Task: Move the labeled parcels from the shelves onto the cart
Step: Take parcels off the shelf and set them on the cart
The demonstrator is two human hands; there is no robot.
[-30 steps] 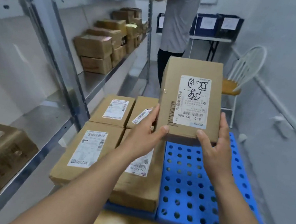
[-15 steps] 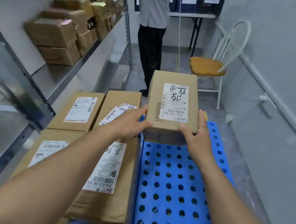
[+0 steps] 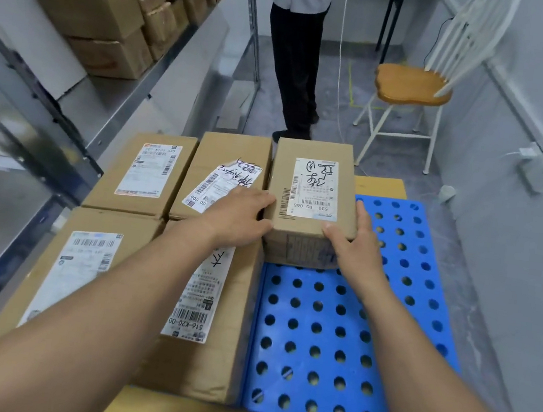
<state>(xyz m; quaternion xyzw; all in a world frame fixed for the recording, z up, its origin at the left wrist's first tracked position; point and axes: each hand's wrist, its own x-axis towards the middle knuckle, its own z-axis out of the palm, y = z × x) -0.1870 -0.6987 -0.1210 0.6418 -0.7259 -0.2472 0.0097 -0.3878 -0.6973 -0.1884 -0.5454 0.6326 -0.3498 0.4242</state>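
**A:** Which step are we on?

**B:** Placement. We have the parcel [image 3: 313, 190] at centre frame, label up, at the far end of the cart [image 3: 329, 319], touching the box [image 3: 232, 152] on its left.

**A:** Hand state?

**B:** Our left hand [image 3: 237, 215] grips the parcel's left side, fingers curled at the edge. Our right hand [image 3: 354, 248] clasps the near right corner, thumb on top.

**A:** Next move?

**B:** We judge the parcel seated. We open both hands outward without dragging it, then reach for the shelves [image 3: 129, 93], upper left.
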